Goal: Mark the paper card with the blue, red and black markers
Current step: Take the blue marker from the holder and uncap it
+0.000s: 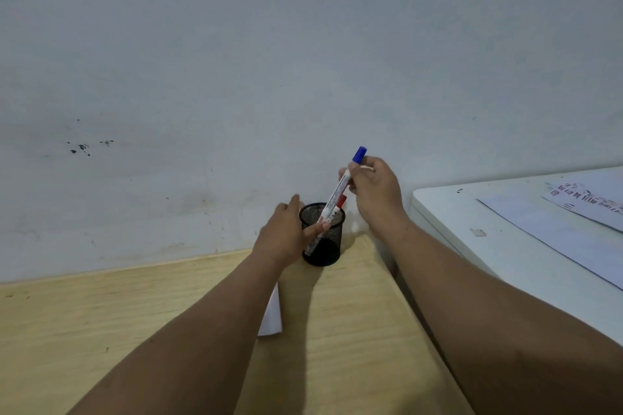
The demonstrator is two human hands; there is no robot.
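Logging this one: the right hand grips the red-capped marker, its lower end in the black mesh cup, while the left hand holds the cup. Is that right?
Not quite. In the head view the right hand grips the blue-capped marker, not the red one; the red-capped marker stands in the black mesh cup. The rest holds: the left hand holds the cup.

left hand point(286, 234) grips cup point(325, 246) (thumb in front) | right hand point(377, 192) raised, pinches blue marker point(340, 186)
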